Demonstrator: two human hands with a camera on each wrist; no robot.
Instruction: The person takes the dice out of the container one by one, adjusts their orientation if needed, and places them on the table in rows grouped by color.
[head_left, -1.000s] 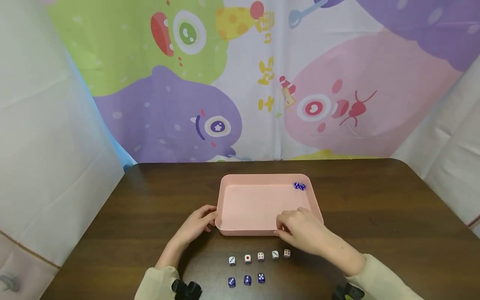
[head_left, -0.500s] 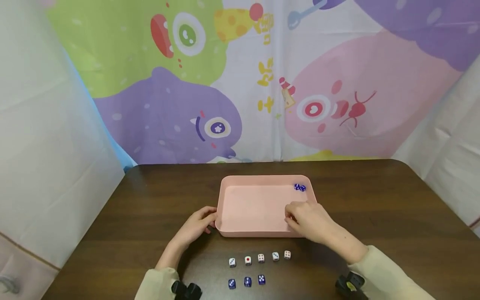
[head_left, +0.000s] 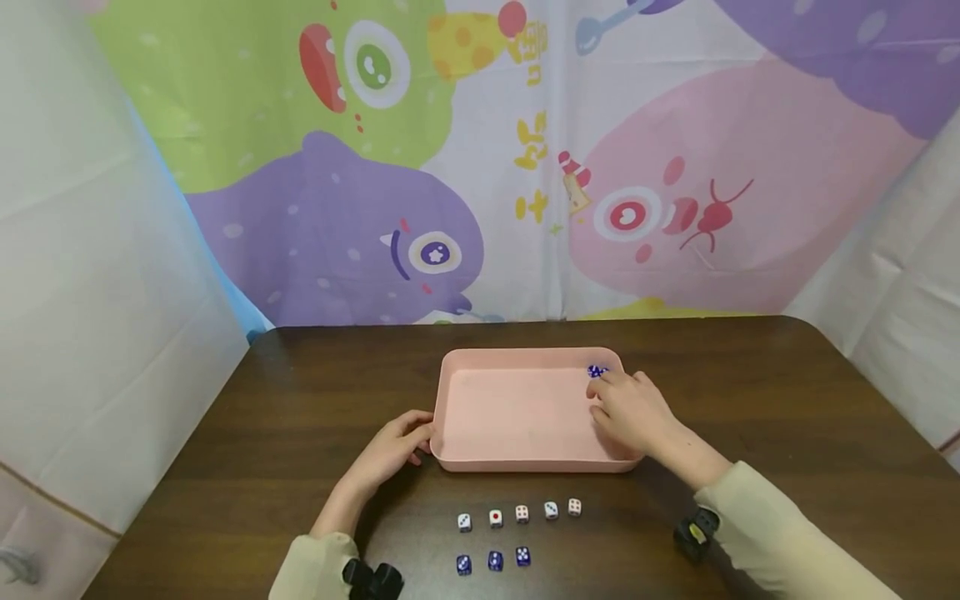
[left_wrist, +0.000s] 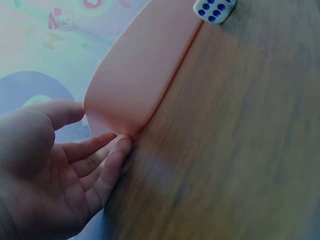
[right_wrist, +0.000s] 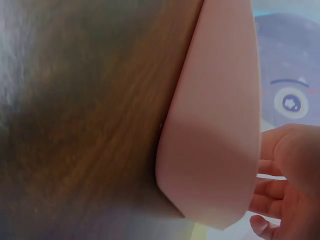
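A shallow pink tray lies on the dark wooden table. My left hand is at its front left corner; in the left wrist view the thumb touches the rim and the fingertips meet the lower side, fingers loosely bent. My right hand is over the tray's right side, fingers slightly bent and spread, fingertips right at the blue dice in the back right corner and partly hiding them. Nothing shows in its grasp. In the right wrist view the tray's outer wall covers part of the fingers.
In front of the tray, several white dice form a row, with three blue dice in a row nearer me. A cartoon-printed curtain hangs behind the table; white cloth hangs at the sides.
My right hand has moved from the tray's front edge back and to the right, up to the blue dice, its fingers loosening. The left hand has stayed at the tray's corner.
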